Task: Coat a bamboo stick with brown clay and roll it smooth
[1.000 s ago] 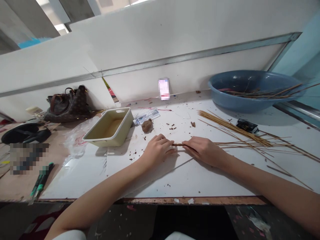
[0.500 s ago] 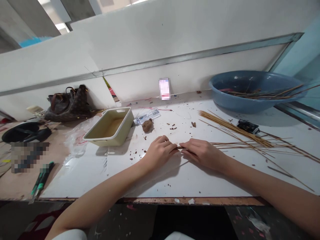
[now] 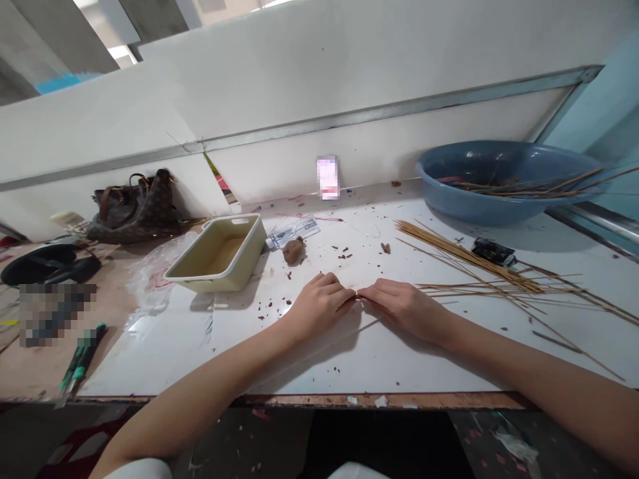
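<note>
Left hand (image 3: 319, 303) and right hand (image 3: 399, 306) lie flat with fingers outstretched, meeting right of the tray (image 3: 219, 283). A brown lump (image 3: 294, 250) sits just beside the tray, with sticks (image 3: 474, 259) and basin (image 3: 469, 203) farther right.

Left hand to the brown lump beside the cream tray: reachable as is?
Probably yes. The left hand rests on the white tabletop just short of the brown lump, with only scattered crumbs between. The cream tray sits off to the lump's side, not across the path.

glossy plastic basin (image 3: 504, 183), thin wooden sticks (image 3: 469, 256)
</note>
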The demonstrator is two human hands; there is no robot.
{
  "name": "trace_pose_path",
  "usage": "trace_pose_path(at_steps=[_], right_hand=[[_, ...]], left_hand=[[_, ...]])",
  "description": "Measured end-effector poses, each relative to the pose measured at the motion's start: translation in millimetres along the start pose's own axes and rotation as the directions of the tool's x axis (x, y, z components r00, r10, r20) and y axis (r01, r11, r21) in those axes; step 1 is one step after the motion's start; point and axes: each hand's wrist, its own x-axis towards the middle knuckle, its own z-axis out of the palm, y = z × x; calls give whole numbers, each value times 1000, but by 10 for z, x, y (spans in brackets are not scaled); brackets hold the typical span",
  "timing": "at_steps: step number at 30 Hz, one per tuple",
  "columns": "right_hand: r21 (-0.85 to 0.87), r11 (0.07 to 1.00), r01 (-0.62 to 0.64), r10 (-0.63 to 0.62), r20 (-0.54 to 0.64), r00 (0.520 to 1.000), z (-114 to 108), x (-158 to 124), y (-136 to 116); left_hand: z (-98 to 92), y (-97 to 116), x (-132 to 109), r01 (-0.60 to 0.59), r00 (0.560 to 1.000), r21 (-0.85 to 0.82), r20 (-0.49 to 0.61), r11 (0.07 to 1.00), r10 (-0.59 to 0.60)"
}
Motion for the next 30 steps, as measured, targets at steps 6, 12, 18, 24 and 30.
trace_pose_path(at_steps=[6, 12, 18, 24, 30], right_hand=[[12, 1000, 5, -6, 49, 999, 9, -24, 19], [5, 1000, -9, 9, 12, 1000, 39, -39, 52], [7, 1000, 30, -30, 2, 1000, 23, 4, -5], [18, 999, 38, -38, 11, 999, 10, 20, -29], [40, 998, 39, -40, 22, 999, 5, 6, -43]], left_hand=[[-8, 40, 0, 58, 998, -59, 12, 997, -58], [19, -15, -17, 49, 999, -39, 2, 998, -49], [21, 26, -12, 128, 992, -123, 38, 984, -124], [32, 119, 9, 203, 979, -214, 52, 955, -196], [-3, 161, 22, 209, 978, -247, 32, 946, -207]])
